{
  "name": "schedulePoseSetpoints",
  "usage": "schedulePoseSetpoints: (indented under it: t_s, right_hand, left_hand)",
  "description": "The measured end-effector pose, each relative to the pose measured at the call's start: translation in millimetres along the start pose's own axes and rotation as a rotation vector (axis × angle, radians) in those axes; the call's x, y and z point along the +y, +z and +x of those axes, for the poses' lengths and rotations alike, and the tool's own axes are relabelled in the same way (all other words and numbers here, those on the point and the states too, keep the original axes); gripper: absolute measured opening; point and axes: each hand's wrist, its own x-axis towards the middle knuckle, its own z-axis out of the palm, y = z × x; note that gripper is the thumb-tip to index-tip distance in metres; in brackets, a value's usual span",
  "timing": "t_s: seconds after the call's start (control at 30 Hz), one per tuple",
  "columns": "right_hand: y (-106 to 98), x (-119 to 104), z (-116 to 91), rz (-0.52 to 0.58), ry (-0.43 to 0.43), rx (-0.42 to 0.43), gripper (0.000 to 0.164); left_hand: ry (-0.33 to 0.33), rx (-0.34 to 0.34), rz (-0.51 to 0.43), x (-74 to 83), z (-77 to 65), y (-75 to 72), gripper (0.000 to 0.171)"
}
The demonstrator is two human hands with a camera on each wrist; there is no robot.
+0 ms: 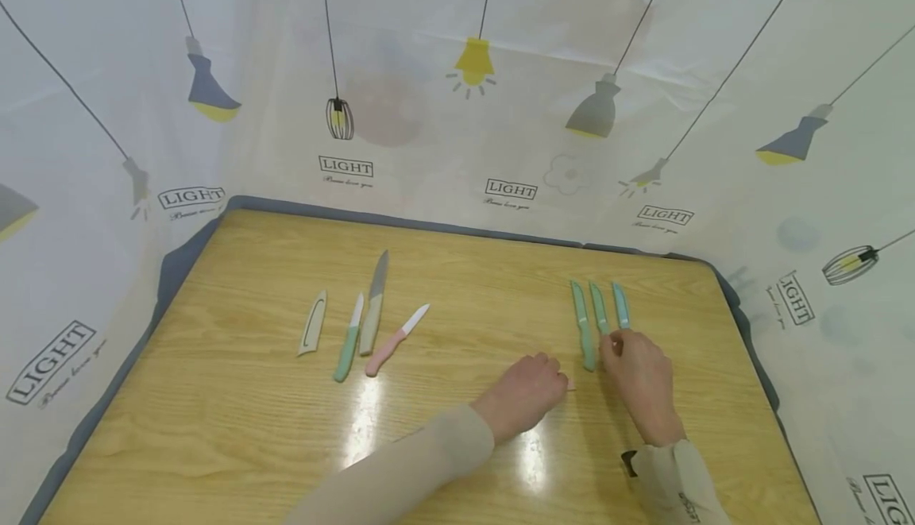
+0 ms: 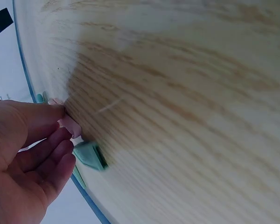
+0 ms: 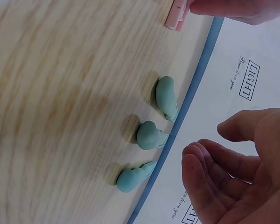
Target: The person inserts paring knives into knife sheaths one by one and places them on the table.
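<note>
Reference thing: the end green knife (image 1: pixel 582 328), lying on the wood-grain bench (image 1: pixel 465 295) as the leftmost of a row of three, tip toward the far edge. Left grip (image 1: pixel 524 394), to the left of this knife and nearer the wearer: thumb and fingertips pinching a small pink piece (image 2: pixel 71 126). The pink piece sits just left of the reference knife's handle end and slightly nearer the wearer; mostly hidden by the fingers in the head view. Left wrist view adds a green hollow-ended piece (image 2: pixel 91 156) close by the fingers; contact with them cannot be told. Right grip (image 1: pixel 641 382), right of the reference knife: released, fingers bent, thumb apart from the fingertips, nothing between them. In the head view it covers the lower parts of the middle green knife (image 1: pixel 599 308), just right of the reference, and the blue knife (image 1: pixel 621 305), next beyond; the right wrist view shows it off all three handles. Well to the left of the reference: pink-handled knife (image 1: pixel 397 341) nearest, then cream-handled knife (image 1: pixel 376 301), green-handled knife (image 1: pixel 350 340) and cream sheath (image 1: pixel 311 326) farthest, these three blades bare. Beyond the reference knife's tip, past the bench edge: white backdrop (image 1: pixel 429 160) printed with lamps and "LIGHT".
</note>
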Motion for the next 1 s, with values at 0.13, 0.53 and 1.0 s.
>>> schedulePoseSetpoints:
  t_s: [0.13, 0.53, 1.0]
  right_hand:
    - [-1, 0, 0, 0.007, 0.009, -0.019, 0.036]
    - [-6, -1, -1, 0.038, 0.024, -0.033, 0.037]
    - [-4, -13, -2, 0.045, 0.018, -0.049, 0.034]
  left_hand:
    - [-0.009, -0.003, -0.020, 2.8, 0.4, -1.4, 0.016]
    - [-0.111, -0.007, -0.211, -3.6, 0.8, -10.1, 0.027]
    - [-0.290, 0.061, -0.494, -73.8, -54.1, -16.6, 0.030]
